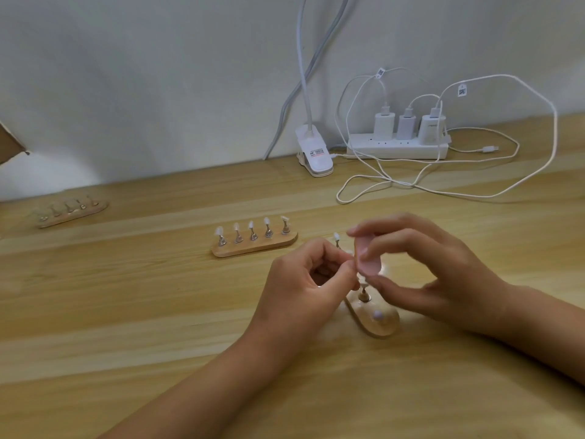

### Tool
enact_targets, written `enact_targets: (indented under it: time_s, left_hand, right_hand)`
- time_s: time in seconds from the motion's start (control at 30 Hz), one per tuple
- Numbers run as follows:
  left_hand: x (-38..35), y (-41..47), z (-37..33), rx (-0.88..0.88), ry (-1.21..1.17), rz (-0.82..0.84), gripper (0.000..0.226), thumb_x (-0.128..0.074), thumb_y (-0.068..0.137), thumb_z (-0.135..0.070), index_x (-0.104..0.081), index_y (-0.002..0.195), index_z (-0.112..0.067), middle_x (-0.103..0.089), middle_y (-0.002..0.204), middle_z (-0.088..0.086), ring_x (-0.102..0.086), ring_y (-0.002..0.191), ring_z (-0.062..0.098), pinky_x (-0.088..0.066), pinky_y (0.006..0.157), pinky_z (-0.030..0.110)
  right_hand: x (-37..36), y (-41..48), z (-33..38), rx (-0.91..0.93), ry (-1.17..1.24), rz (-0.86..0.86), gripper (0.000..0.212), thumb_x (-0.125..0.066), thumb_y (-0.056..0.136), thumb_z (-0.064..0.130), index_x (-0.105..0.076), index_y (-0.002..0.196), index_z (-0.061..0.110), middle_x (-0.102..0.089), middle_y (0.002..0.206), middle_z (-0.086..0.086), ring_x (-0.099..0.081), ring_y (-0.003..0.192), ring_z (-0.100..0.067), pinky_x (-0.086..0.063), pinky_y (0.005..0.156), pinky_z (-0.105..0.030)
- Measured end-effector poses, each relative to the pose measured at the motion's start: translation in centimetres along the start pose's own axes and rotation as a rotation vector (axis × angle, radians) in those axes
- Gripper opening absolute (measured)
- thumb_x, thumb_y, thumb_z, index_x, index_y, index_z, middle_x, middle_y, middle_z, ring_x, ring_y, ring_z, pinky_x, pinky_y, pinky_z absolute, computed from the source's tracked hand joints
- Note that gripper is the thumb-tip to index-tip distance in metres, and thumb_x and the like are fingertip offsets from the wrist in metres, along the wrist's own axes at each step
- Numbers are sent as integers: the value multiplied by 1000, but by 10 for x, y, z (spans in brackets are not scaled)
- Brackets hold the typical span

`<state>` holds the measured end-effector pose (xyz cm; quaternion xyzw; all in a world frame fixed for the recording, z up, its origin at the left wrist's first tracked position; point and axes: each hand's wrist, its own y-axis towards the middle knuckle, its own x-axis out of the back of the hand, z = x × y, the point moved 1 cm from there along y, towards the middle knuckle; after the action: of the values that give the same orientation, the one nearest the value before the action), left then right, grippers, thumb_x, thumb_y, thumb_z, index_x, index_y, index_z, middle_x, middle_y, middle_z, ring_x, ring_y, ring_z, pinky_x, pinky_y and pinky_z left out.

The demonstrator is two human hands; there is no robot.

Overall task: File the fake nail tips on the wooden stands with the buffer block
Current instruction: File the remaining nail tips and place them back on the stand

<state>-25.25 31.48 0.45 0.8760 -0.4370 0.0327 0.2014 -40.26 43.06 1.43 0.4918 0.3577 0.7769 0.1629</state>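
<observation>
From the head camera: grips a small pink rectangular foam buffer block (367, 258) in the right hand (443, 270), thumb beneath and curled fingertips on top, just above the nearest pale, round-ended wooden stand (381, 326). Pinches thumb against forefinger with the curled left hand (304, 275), right at the block's left edge; probably steadies a fake nail tip there, though cannot tell, fingers hiding it. Shows one translucent white tip (336, 237) at that stand's far end and a small shiny metal holder (364, 294) nearer the front.

Could pop the thin plastic tip off its holder with too hard a stroke. Could shove the light stand across the smooth, pale-grained wooden table (158, 312) with a sideways push. Could rub the pinching fingertips, so close to the block's likely abrasive face.

Beyond, to the left: a second stand (253, 248) with five upright tips; well apart, a third stand (72, 213), blurred. By the wall, a glossy white power strip (395, 150) and looping white cables (474, 191).
</observation>
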Motion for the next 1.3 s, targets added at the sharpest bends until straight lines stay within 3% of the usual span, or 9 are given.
enact_targets:
  time_s: [0.07,0.2,0.37,0.53,0.73,0.93,1.1,1.23,1.3]
  left_hand:
    - [-1,0,0,-3,1,8,10,-65,85,-19,-66,76,-25,-72,70,-4,-69,67,7,-52,66,17]
    - [3,2,2,32,-41,-36,10,-67,87,-17,-67,78,-22,-72,69,-4,-69,68,7,-54,67,20]
    - [-2,-1,-2,-55,59,48,11,-65,85,-16,-66,77,-23,-72,70,-7,-70,67,8,-53,66,18]
    - [6,4,2,35,-52,-41,12,-68,89,-16,-68,78,-22,-71,69,-4,-69,68,7,-53,66,19]
    - [2,1,-1,-15,19,-5,7,-65,86,-22,-67,79,-20,-73,76,2,-71,74,20,-58,73,41]
    - [-1,0,-2,-88,80,0,5,-67,85,-18,-67,81,-14,-72,74,-6,-68,69,11,-52,65,22]
    - [1,1,-1,-109,74,-1,15,-68,89,-11,-67,81,-22,-70,73,-9,-68,70,7,-51,67,21]
    - [0,1,1,-154,121,14,4,-65,90,-12,-68,88,-12,-73,77,-3,-71,75,11,-55,70,24]
    - [-1,1,1,-171,131,18,3,-65,90,-10,-68,89,-11,-72,77,-3,-70,75,13,-55,71,25]
  right_hand:
    - [1,2,-2,-47,40,-19,17,-66,89,19,-64,100,5,-63,120,-9,-60,115,-15,-48,95,-32]
    - [1,-2,0,26,1,23,16,-65,89,18,-64,103,9,-64,120,-9,-62,112,-18,-47,93,-31]
    - [2,1,-1,-47,64,-26,18,-65,88,19,-64,99,4,-62,121,-8,-60,115,-16,-48,95,-32]
    - [-1,-2,-1,24,41,7,15,-67,88,16,-63,101,11,-63,119,-8,-62,111,-18,-47,92,-32]
    - [-1,-1,1,23,91,-9,21,-68,88,16,-58,106,17,-62,120,-8,-61,112,-18,-47,93,-32]
    - [3,2,-2,-127,167,-109,18,-66,87,16,-62,100,3,-63,119,-8,-62,114,-19,-46,96,-31]
    - [-2,-1,3,-51,160,-4,17,-67,87,15,-64,101,6,-63,119,-7,-63,113,-18,-49,93,-32]
    - [0,1,-1,-196,265,-81,18,-68,89,16,-62,103,6,-64,119,-6,-63,114,-21,-48,96,-35]
    - [-1,0,0,-170,281,-58,18,-67,89,16,-62,103,5,-63,120,-7,-63,114,-22,-48,95,-33]
